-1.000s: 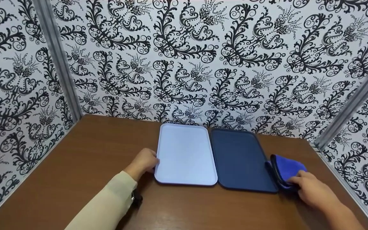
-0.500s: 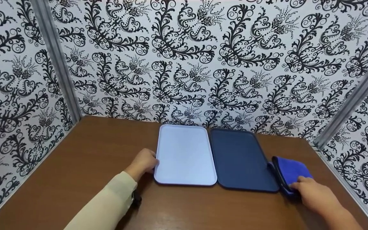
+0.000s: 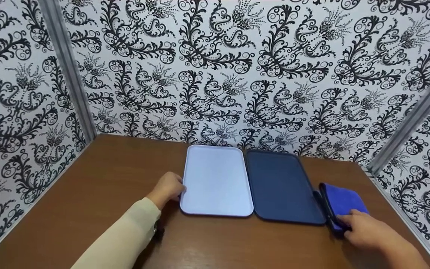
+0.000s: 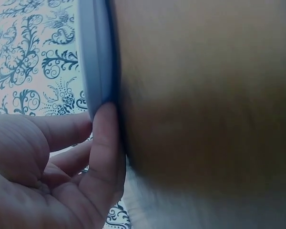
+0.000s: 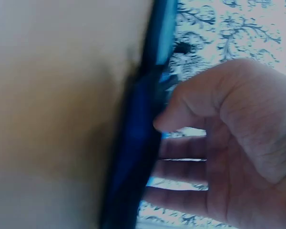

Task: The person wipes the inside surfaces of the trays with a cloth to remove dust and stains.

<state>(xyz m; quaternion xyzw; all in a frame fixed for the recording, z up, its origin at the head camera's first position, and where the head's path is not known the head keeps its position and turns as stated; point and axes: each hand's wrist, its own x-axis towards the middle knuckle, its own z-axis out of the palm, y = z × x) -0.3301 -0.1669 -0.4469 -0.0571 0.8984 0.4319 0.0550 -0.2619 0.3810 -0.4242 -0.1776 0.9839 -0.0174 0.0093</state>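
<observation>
A white tray (image 3: 217, 179) lies on the brown table, with my left hand (image 3: 168, 186) at its left edge. In the left wrist view, the thumb and fingers of that hand pinch the tray rim (image 4: 99, 57). Close along the white tray's right side is a dark blue tray (image 3: 284, 186). A folded blue cloth (image 3: 345, 201) with black edging lies at that tray's lower right edge. My right hand (image 3: 368, 228) rests on the near part of the cloth; the right wrist view has its fingers extended and the thumb apart from them, touching the cloth fold (image 5: 133, 133).
The brown table (image 3: 125, 168) extends left of the trays and in front of them. Patterned black-and-white panels (image 3: 215, 74) enclose its back and both sides, with grey posts (image 3: 65, 67) at the corners. The trays' far ends lie near the back panel.
The blue cloth has shifted slightly right and towards me with my right hand, and now lies lower. My left hand and both trays stay in nearly the same place.
</observation>
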